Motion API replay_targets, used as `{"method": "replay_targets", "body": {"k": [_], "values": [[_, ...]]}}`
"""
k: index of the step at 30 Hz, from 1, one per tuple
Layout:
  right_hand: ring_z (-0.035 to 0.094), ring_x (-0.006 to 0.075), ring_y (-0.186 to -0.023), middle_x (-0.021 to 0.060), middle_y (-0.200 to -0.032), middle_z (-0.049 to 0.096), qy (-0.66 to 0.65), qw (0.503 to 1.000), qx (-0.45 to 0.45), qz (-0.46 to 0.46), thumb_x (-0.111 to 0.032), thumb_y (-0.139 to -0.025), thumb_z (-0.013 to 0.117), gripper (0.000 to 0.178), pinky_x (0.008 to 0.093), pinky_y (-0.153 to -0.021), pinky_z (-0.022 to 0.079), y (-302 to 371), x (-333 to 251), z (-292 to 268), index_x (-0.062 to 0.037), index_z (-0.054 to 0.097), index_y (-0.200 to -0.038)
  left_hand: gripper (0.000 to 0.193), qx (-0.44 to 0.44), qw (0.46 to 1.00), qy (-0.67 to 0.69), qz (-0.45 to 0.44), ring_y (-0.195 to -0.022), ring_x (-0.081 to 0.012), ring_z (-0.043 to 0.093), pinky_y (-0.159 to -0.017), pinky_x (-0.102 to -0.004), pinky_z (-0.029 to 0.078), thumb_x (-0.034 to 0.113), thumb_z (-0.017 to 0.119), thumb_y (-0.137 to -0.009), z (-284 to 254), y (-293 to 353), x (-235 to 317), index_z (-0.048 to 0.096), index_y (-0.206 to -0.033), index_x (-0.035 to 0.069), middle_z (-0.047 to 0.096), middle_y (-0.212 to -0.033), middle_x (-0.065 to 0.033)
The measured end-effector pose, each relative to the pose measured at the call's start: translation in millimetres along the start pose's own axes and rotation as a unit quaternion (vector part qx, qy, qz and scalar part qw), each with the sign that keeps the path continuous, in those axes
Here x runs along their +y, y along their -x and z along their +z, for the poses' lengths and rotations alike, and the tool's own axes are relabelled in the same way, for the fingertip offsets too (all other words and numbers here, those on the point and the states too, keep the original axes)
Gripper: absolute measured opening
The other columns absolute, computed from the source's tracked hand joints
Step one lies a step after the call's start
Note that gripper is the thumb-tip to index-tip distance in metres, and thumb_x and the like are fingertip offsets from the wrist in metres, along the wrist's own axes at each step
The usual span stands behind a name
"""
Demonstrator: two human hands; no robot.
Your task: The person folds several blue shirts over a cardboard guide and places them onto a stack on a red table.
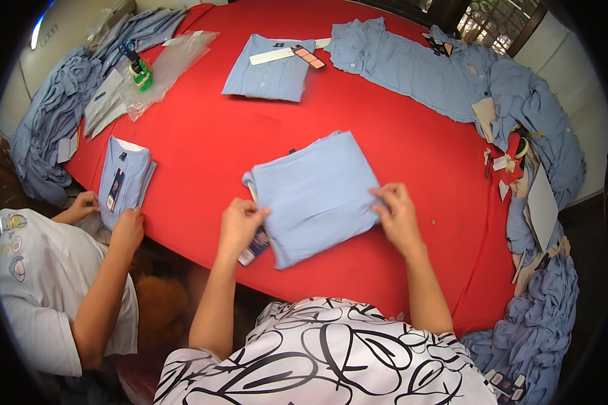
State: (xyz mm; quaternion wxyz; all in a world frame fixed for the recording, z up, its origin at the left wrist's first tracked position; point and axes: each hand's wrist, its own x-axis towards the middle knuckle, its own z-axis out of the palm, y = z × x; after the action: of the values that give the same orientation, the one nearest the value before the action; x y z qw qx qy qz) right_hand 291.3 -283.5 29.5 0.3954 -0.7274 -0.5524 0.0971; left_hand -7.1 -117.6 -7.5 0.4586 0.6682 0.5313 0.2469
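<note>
The shirt [317, 202] hides its own underside; whether it lies flat on the red table [425, 162] or slightly above, I cannot tell. The left hand [240, 226] partly covers a dark tag [259, 243] by the shirt's near left corner. A co-worker [54, 290] is cut off at the left rim. Forearms [429, 290] angled forward and well apart, the left hand pinches the shirt's left edge, the right hand [398, 212] its right.

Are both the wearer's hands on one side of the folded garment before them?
No, the left hand and right hand hold opposite edges of the garment.
</note>
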Motion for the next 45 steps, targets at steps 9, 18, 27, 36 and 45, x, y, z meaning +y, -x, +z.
{"method": "replay_targets", "body": {"k": [9, 18, 27, 36, 45], "values": [[0.031, 0.0418, -0.139, 0.013, -0.144, 0.047, 0.268, 0.959, 0.04, -0.078, -0.031, -0.089, 0.065, 0.041, 0.0694, -0.105, 0.025, 17, -51, 88, -0.0216, 0.062, -0.129, 0.025, -0.086, 0.988, -0.111, 0.063, -0.08, -0.0314, 0.066, -0.073, -0.0394, 0.052, 0.02, 0.073, -0.084, 18, 48, 23, 0.069, -0.095, -0.002, 0.065, -0.092, -0.0165], [0.028, 0.043, -0.141, 0.0135, -0.146, 0.045, 0.198, 0.976, -0.09, -0.003, -0.041, -0.092, 0.06, 0.048, 0.0718, -0.103, 0.027, -9, -70, 62, -0.0249, 0.055, -0.137, 0.031, -0.008, 0.982, -0.092, 0.163, -0.078, -0.0257, 0.061, -0.072, -0.0355, 0.05, 0.023, 0.074, -0.084, 22, 15, 9, 0.064, -0.101, 0.0, 0.062, -0.088, -0.0121], [0.018, 0.04, -0.147, 0.0116, -0.159, 0.028, 0.373, 0.918, -0.055, 0.122, -0.057, -0.097, 0.043, 0.064, 0.0679, -0.113, 0.011, -74, -46, 109, -0.0257, 0.035, -0.152, 0.032, -0.069, 0.985, -0.074, 0.141, -0.089, -0.0356, 0.059, -0.078, -0.0439, 0.046, 0.026, 0.066, -0.091, 17, 12, 0, 0.058, -0.09, -0.005, 0.059, -0.095, -0.0181], [0.018, 0.041, -0.146, 0.0172, -0.156, 0.029, 0.316, 0.934, 0.089, 0.144, -0.042, -0.096, 0.054, 0.064, 0.0672, -0.114, 0.009, -39, -50, 73, -0.0121, 0.036, -0.15, 0.043, -0.091, 0.957, -0.157, 0.225, -0.106, -0.0356, 0.057, -0.089, -0.0449, 0.047, 0.034, 0.064, -0.092, 8, -37, 49, 0.061, -0.113, -0.003, 0.06, -0.113, -0.0177], [0.044, 0.0398, -0.129, 0.0244, -0.143, 0.043, -0.128, 0.892, 0.253, 0.351, -0.027, -0.092, 0.063, 0.061, 0.0447, -0.109, 0.036, 32, 6, 69, 0.0002, 0.043, -0.142, 0.05, -0.091, 0.938, -0.248, 0.224, -0.106, -0.0357, 0.061, -0.09, -0.0433, 0.05, 0.042, 0.063, -0.092, 107, -115, 117, 0.066, -0.113, -0.003, 0.065, -0.113, -0.0195]]}}
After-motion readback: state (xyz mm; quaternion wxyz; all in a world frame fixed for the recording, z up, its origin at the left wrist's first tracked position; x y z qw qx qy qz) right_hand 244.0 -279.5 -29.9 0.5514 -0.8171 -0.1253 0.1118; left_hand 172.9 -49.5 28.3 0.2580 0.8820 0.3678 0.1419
